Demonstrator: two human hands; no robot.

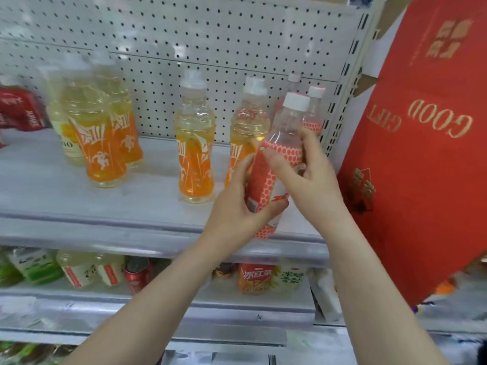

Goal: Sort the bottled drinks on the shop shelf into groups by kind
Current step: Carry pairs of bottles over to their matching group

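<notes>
The big red box (421, 154) says "GOOD GIFT" in gold, upside down. Far left of the box, a red pack (22, 111) says "JUICE". Down-left of it, an orange bottle (255, 279) reads "冰红茶".

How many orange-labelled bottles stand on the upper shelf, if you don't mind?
4 bottles: two at the left, one mid-shelf, one partly behind the left hand; more may be hidden.

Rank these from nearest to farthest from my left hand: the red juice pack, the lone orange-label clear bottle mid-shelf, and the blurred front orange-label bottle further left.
1. Lone orange-label clear plastic bottle, mid-shelf, just left of the left hand gripping the red-and-white bottle.
2. Blurred front orange-label bottle, further left.
3. Red juice pack, far left edge.
</notes>
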